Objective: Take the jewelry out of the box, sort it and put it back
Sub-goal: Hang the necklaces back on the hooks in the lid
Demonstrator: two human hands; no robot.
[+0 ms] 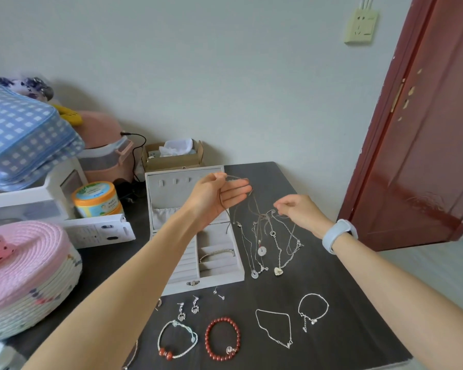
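Silver necklaces (267,236) — draped over L hand (219,196) fingers

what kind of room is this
Probably a bedroom or a spare room at home. Folded checked bedding is stacked on storage boxes at the left, a wooden door stands open at the right, and an open jewelry box sits on a dark table.

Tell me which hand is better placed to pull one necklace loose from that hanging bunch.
Probably the right hand: it pinches the necklaces mid-chain, while the left hand carries their tops.
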